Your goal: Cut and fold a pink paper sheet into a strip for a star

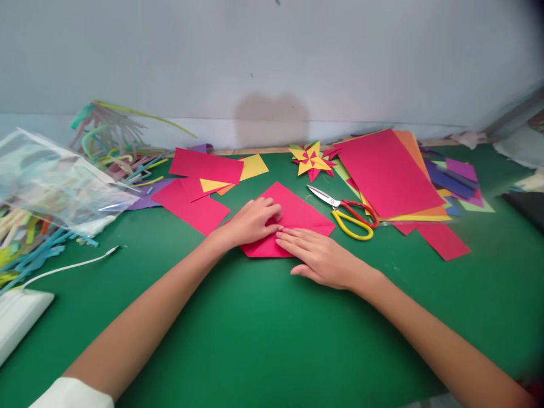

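Observation:
A red sheet of paper [297, 209] lies on the green table, partly folded, with its lower edge turned up and one corner pointing away from me. My left hand [254, 222] rests on its left part, fingers curled and the fingertips holding the paper near the fold. Beside it, my right hand [321, 255] lies with fingers stretched flat on the folded edge, the thumb apart. Both sets of fingertips nearly meet at the middle. Scissors [342, 209] with one red and one yellow handle lie just right of the paper, blades pointing away to the left.
A yellow and red paper star [312, 160] lies at the back. To its right is a stack of coloured sheets [391, 175]. Red pieces [206, 165] lie on the left, near a clear plastic bag [63, 175], pipe cleaners [127, 158] and a white cable [72, 263].

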`<state>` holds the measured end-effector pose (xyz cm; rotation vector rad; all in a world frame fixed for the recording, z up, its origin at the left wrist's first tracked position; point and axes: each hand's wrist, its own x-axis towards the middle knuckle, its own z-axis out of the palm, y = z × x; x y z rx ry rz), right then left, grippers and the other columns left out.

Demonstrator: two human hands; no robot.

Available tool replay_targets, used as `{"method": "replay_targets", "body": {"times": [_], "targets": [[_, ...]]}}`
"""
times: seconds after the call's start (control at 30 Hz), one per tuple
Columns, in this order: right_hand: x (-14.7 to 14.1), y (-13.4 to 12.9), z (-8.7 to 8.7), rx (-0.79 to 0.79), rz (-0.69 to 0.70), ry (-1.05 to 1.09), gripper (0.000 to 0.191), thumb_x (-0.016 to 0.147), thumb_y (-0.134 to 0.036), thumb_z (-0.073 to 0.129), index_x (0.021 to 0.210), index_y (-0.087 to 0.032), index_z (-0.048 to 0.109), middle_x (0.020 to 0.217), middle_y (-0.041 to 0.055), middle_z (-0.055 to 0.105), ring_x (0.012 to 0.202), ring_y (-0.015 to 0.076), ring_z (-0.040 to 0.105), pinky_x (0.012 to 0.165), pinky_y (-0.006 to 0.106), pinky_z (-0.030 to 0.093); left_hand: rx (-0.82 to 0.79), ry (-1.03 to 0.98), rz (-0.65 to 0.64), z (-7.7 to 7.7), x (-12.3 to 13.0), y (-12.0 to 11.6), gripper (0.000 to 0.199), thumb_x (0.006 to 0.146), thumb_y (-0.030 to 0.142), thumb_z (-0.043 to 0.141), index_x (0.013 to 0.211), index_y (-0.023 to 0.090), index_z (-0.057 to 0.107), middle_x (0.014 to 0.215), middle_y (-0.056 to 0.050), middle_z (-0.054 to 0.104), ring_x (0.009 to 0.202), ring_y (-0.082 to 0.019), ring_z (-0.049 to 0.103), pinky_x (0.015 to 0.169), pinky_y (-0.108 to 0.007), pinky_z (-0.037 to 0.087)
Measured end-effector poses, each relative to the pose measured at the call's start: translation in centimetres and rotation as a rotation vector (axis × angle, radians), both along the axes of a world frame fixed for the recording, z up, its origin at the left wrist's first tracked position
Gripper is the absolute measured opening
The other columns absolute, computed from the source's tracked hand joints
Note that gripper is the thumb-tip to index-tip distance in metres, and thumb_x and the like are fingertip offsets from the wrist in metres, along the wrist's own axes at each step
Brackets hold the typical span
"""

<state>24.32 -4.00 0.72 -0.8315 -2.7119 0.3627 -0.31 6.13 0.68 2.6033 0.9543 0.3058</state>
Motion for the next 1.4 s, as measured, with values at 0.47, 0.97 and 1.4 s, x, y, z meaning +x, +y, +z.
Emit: {"method": "replay_targets", "body": {"times": [0.47, 0.97, 1.4], "targets": [[0.6, 0.4, -1.2, -0.131, 0.025, -0.055, 0.065, 0.111, -0.046, 0.046, 0.168, -0.018, 0.033, 0.172, 0.0107, 0.035, 0.162, 0.0289, 0.029, 0.133, 0.052, 0.028, 0.013, 0.054, 0.028, 1.1, 0.4, -0.9, 0.014, 0.104, 0.031, 0.056, 0.1, 0.02, 0.063, 0.108, -0.007, 0.066, 0.097, -0.023, 0.061, 0.082, -0.036, 0.043], [0.3, 0.4, -1.2, -0.143, 0.013, 0.002, 0.058, 0.11, -0.024, 0.042, 0.168, -0.022, 0.035, 0.171, 0.0072, 0.038, 0.16, 0.0236, 0.033, 0.133, 0.051, 0.029, 0.405, 0.161, -0.15, -0.2, -3.6, -9.7, 0.03, 0.111, 0.02, 0.042, 0.132, 0.019, 0.063, 0.123, -0.011, 0.071, 0.108, -0.026, 0.065, 0.101, -0.045, 0.048], [0.4, 0.4, -1.1, -0.135, 0.015, 0.017, 0.059, 0.109, -0.023, 0.043, 0.167, -0.022, 0.035, 0.17, 0.0086, 0.04, 0.16, 0.0248, 0.035, 0.132, 0.052, 0.032, 0.348, 0.229, 0.026, -0.6, -3.0, -15.6, 0.059, 0.11, 0.046, 0.047, 0.16, 0.014, 0.048, 0.166, -0.015, 0.046, 0.153, -0.033, 0.046, 0.125, -0.055, 0.038]]}}
